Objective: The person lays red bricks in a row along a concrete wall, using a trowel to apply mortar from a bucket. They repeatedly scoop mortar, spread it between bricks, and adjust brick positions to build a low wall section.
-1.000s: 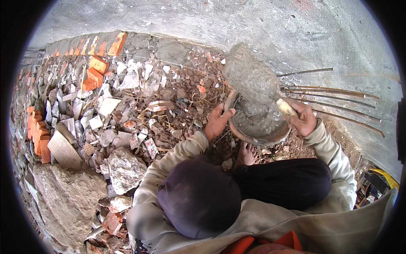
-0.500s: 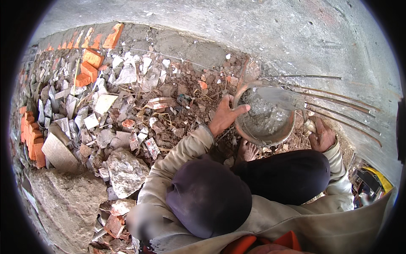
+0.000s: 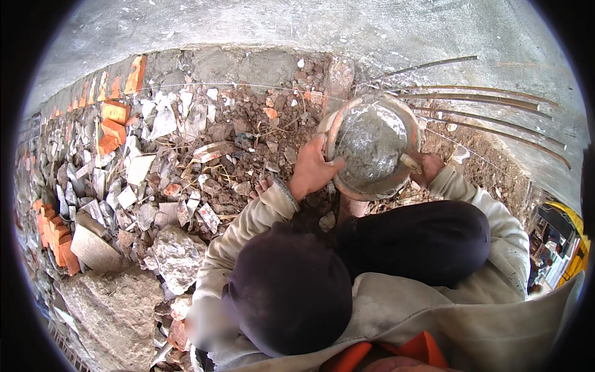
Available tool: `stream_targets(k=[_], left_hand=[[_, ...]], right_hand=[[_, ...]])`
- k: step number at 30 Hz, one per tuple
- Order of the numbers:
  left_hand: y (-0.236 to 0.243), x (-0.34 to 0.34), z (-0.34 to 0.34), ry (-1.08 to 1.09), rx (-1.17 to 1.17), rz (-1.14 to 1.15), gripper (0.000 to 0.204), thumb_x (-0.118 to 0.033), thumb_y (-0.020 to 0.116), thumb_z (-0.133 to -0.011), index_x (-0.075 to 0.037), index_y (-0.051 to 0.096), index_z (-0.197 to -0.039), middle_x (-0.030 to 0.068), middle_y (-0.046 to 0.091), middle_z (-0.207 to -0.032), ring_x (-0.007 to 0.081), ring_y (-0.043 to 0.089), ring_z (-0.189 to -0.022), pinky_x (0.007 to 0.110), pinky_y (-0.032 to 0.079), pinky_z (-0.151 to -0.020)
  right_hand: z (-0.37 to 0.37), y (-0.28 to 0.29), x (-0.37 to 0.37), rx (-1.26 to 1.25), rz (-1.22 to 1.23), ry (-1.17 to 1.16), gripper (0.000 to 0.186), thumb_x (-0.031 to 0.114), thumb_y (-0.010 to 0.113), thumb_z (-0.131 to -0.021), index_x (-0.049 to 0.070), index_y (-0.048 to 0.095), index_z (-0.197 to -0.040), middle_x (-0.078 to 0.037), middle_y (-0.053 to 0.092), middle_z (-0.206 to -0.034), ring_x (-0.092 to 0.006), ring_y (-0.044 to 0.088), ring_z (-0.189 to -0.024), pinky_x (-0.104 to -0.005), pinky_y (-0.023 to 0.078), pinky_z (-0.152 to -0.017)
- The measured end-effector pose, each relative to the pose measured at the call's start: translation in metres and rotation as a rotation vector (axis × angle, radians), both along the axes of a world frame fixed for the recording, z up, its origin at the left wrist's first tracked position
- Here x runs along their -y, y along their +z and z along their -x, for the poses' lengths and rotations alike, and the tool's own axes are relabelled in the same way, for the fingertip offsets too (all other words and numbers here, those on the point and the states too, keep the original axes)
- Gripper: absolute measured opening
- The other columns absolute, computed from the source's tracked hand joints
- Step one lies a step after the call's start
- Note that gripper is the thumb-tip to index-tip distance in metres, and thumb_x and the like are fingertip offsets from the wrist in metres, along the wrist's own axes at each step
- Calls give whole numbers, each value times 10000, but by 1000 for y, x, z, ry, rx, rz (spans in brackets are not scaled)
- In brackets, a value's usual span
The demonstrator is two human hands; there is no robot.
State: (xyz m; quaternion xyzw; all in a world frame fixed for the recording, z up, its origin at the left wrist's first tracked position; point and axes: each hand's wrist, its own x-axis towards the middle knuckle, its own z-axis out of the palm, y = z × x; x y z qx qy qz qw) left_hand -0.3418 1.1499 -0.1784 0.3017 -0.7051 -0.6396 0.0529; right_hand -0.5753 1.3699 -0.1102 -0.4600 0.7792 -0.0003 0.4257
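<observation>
A round bowl (image 3: pixel 372 191) of wet grey mortar (image 3: pixel 370 139) sits in front of me, close to the wall. My left hand (image 3: pixel 313 166) grips its left rim, thumb over the edge and fingers outside. At the lower right rim is my right hand (image 3: pixel 427 169), its fingers curled in against the bowl. Beside those fingers a short pale stub (image 3: pixel 409 162) pokes over the rim; it looks like a handle end, but I cannot tell for sure. No trowel blade can be made out. My bare toes (image 3: pixel 260 188) show beside the left sleeve.
Several rusty steel bars (image 3: pixel 496 99) jut beside the grey wall (image 3: pixel 372 31). A string line (image 3: pixel 235 84) runs above the rubble (image 3: pixel 186 180). Orange bricks (image 3: pixel 114 128) lie stacked to the left, with others (image 3: pixel 57 239) near a large stone slab (image 3: pixel 111 316).
My right hand has come from the ground right of the bowl to its rim. The blurred grey blade over the mortar no longer shows. My left hand keeps its grip; the view has turned.
</observation>
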Motion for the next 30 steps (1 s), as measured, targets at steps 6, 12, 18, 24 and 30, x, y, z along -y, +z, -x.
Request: stream_targets(k=[6, 12, 18, 24, 30], left_hand=[[3, -3, 1, -29, 7, -63, 396, -150, 695, -690, 39, 576, -1017, 161, 641, -873, 207, 611, -806, 334, 488, -762], [6, -7, -2, -74, 64, 20, 439, -206, 735, -687, 42, 567, -1008, 176, 650, -896, 226, 633, -840, 345, 493, -776], [14, 1, -2, -65, 52, -42, 555, -276, 756, -671, 62, 540, -1054, 201, 645, -922, 275, 640, -870, 367, 494, -801], [-17, 8, -3, 13, -18, -283, 501, -198, 725, -721, 47, 510, -1102, 129, 607, -1015, 203, 582, -939, 332, 462, -850], [-34, 31, 6, 126, -189, -613, 357, -77, 619, -802, 16, 490, -1121, 57, 564, -1010, 144, 528, -927, 291, 431, -836]], right_hand=[[-11, -12, -16, 255, 86, -179, 372, 142, 670, -745, 54, 617, -1103, -162, 667, -895, -288, 656, -812, -374, 509, -744], [-18, -28, -1, 426, -86, -289, 420, 121, 638, -699, 30, 613, -1108, -161, 656, -923, -253, 639, -828, -371, 499, -756], [-9, -18, -20, 433, 135, -199, 587, 61, 670, -669, -10, 543, -1238, -173, 633, -1122, -245, 620, -1024, -344, 471, -909], [-4, 11, -19, 501, 170, -325, 536, 8, 638, -717, 8, 555, -1247, -133, 645, -1081, -156, 598, -967, -283, 469, -857], [9, 61, -10, 476, 195, -314, 539, -60, 544, -717, -22, 541, -1255, -85, 624, -972, -119, 581, -881, -266, 479, -796]])
